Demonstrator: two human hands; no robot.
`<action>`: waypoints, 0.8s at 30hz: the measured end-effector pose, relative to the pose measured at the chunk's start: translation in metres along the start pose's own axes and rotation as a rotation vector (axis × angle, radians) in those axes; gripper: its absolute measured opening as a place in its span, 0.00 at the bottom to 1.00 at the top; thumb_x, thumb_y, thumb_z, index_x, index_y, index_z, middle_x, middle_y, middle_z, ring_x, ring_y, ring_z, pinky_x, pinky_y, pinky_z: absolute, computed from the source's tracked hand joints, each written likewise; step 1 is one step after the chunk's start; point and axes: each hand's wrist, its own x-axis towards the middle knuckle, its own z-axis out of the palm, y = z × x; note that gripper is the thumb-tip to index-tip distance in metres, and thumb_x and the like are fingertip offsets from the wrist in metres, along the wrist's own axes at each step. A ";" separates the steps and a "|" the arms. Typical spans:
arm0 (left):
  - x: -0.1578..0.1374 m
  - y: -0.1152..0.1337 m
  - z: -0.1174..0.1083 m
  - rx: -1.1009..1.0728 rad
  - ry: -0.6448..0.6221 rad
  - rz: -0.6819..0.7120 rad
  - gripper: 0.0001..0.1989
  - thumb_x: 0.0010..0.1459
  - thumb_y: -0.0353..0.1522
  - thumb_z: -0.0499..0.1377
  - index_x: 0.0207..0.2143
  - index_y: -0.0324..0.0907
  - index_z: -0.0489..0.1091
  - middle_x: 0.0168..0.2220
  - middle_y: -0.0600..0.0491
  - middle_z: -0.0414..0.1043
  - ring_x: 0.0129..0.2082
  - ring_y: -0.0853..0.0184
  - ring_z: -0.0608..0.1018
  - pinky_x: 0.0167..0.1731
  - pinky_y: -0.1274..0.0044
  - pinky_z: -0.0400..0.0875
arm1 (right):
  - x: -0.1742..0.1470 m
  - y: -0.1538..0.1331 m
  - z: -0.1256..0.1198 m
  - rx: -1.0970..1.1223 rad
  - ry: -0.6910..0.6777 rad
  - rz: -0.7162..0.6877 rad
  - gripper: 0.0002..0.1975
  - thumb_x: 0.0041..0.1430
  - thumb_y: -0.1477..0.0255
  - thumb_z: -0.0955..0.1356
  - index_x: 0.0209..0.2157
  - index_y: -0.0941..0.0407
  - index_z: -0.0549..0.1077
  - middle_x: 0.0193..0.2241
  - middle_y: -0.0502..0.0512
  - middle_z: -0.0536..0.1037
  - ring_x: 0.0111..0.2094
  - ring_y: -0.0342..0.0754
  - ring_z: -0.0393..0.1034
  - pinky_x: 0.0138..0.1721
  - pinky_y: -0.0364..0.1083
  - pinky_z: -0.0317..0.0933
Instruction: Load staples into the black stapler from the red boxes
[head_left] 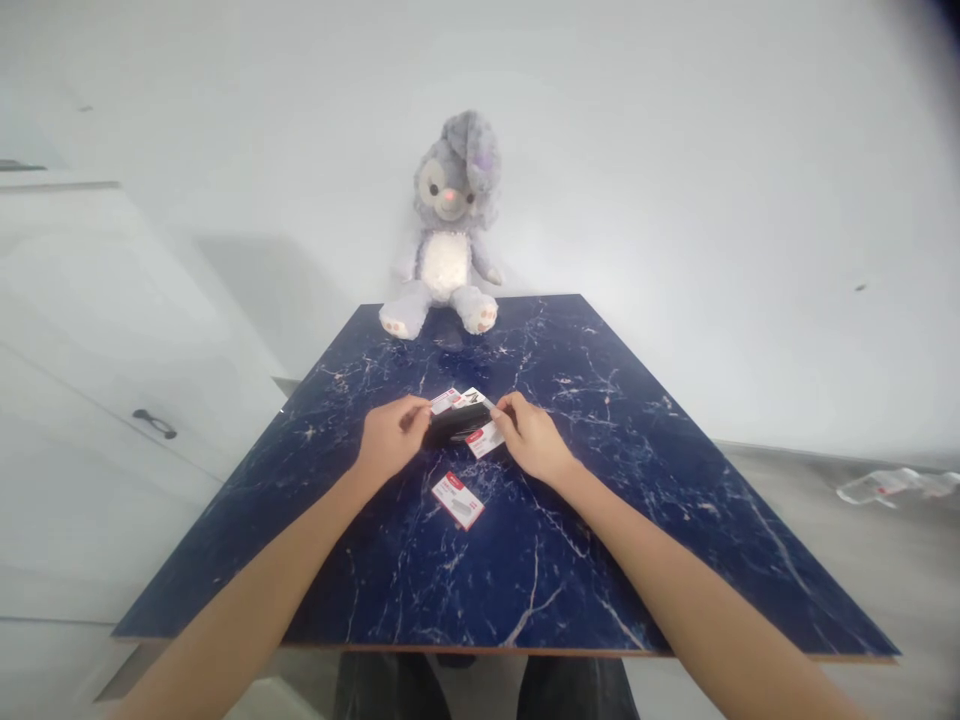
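Note:
A long black object [457, 422], shaped much like a stapler, lies crosswise between my hands, just above the table. My left hand [394, 432] is closed with its fingertips at the object's left end. My right hand [529, 432] pinches at its right end, thumb and forefinger pressed together; a small pale piece shows by the fingertips. Around the object lie small red-and-white boxes: one behind it [444, 401], one partly under its right end [485, 440], and one nearer to me [458, 500]. A white card with a dark picture [472, 396] peeks out behind it.
A grey plush toy [448, 225] sits at the table's far edge against the wall. The blue marbled table [615, 520] narrows away from me. To the left stands a white cabinet [90, 350] with a dark handle. Clear plastic [896, 487] lies on the floor at right.

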 end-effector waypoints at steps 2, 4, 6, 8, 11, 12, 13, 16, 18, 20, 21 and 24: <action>0.008 -0.014 -0.004 -0.074 -0.095 -0.045 0.15 0.63 0.39 0.55 0.42 0.43 0.78 0.37 0.51 0.80 0.33 0.65 0.78 0.38 0.75 0.70 | 0.001 0.003 0.001 0.000 -0.014 0.009 0.09 0.70 0.65 0.60 0.40 0.54 0.67 0.33 0.53 0.77 0.32 0.47 0.72 0.35 0.44 0.58; 0.014 -0.026 -0.008 -0.188 -0.328 -0.061 0.18 0.64 0.42 0.52 0.44 0.43 0.78 0.43 0.50 0.79 0.42 0.61 0.78 0.46 0.73 0.70 | 0.002 0.004 0.000 -0.013 -0.036 0.022 0.09 0.70 0.65 0.60 0.40 0.54 0.67 0.33 0.53 0.78 0.32 0.47 0.72 0.35 0.44 0.58; 0.017 -0.034 -0.010 -0.278 -0.514 -0.075 0.21 0.66 0.44 0.50 0.46 0.43 0.78 0.48 0.51 0.78 0.48 0.59 0.77 0.52 0.70 0.68 | 0.002 0.005 -0.001 -0.046 -0.041 0.038 0.08 0.69 0.65 0.61 0.40 0.54 0.68 0.32 0.52 0.78 0.32 0.47 0.72 0.35 0.44 0.57; 0.017 -0.039 -0.011 -0.315 -0.572 -0.085 0.22 0.66 0.46 0.50 0.49 0.44 0.77 0.51 0.51 0.77 0.52 0.57 0.76 0.56 0.69 0.65 | 0.001 0.005 -0.001 -0.084 -0.022 0.052 0.08 0.68 0.65 0.62 0.40 0.54 0.68 0.31 0.52 0.78 0.32 0.48 0.72 0.35 0.44 0.57; 0.016 -0.042 -0.012 -0.315 -0.570 -0.098 0.23 0.66 0.47 0.51 0.52 0.45 0.75 0.55 0.51 0.74 0.55 0.56 0.74 0.60 0.67 0.62 | 0.001 0.005 0.000 -0.095 -0.004 0.061 0.08 0.68 0.65 0.62 0.40 0.54 0.68 0.30 0.51 0.78 0.31 0.48 0.73 0.35 0.44 0.56; 0.017 -0.043 -0.012 -0.314 -0.577 -0.104 0.24 0.66 0.47 0.51 0.53 0.45 0.75 0.55 0.51 0.74 0.55 0.56 0.74 0.60 0.67 0.62 | 0.001 0.005 0.001 -0.091 -0.014 0.063 0.08 0.68 0.65 0.62 0.40 0.54 0.69 0.30 0.51 0.78 0.31 0.48 0.73 0.34 0.44 0.57; 0.017 -0.043 -0.012 -0.312 -0.594 -0.109 0.24 0.65 0.48 0.51 0.53 0.45 0.75 0.55 0.51 0.74 0.55 0.56 0.74 0.60 0.67 0.62 | 0.002 0.006 0.001 -0.085 -0.029 0.072 0.08 0.68 0.65 0.62 0.40 0.54 0.69 0.31 0.52 0.79 0.31 0.48 0.73 0.34 0.44 0.57; 0.021 -0.045 -0.015 -0.309 -0.652 -0.123 0.24 0.64 0.48 0.53 0.53 0.46 0.75 0.54 0.52 0.76 0.54 0.55 0.75 0.58 0.67 0.64 | 0.006 0.010 0.000 -0.051 -0.063 0.148 0.09 0.67 0.65 0.62 0.39 0.54 0.70 0.32 0.52 0.80 0.32 0.47 0.73 0.34 0.43 0.57; 0.024 -0.046 -0.017 -0.317 -0.665 -0.128 0.24 0.63 0.48 0.55 0.53 0.45 0.76 0.53 0.53 0.76 0.53 0.55 0.76 0.57 0.68 0.66 | 0.010 0.013 -0.002 -0.027 -0.092 0.209 0.10 0.67 0.64 0.63 0.38 0.54 0.72 0.32 0.53 0.80 0.32 0.48 0.74 0.34 0.43 0.58; 0.026 -0.047 -0.018 -0.328 -0.664 -0.130 0.23 0.62 0.48 0.56 0.52 0.45 0.77 0.52 0.53 0.77 0.53 0.55 0.77 0.56 0.68 0.67 | 0.012 0.016 -0.006 -0.001 -0.173 0.252 0.11 0.66 0.62 0.64 0.36 0.54 0.73 0.32 0.53 0.81 0.31 0.47 0.74 0.32 0.43 0.58; 0.026 -0.048 -0.018 -0.332 -0.664 -0.132 0.23 0.62 0.48 0.56 0.51 0.45 0.77 0.52 0.53 0.78 0.52 0.56 0.77 0.55 0.68 0.67 | 0.013 0.018 -0.009 0.024 -0.239 0.272 0.13 0.66 0.61 0.64 0.35 0.54 0.73 0.31 0.53 0.81 0.29 0.47 0.73 0.31 0.43 0.58; 0.027 -0.049 -0.017 -0.343 -0.662 -0.149 0.22 0.61 0.47 0.58 0.50 0.45 0.78 0.51 0.52 0.78 0.51 0.56 0.78 0.54 0.68 0.68 | 0.014 0.023 -0.016 0.127 -0.414 0.321 0.16 0.66 0.58 0.62 0.34 0.55 0.74 0.29 0.53 0.81 0.23 0.45 0.70 0.27 0.43 0.58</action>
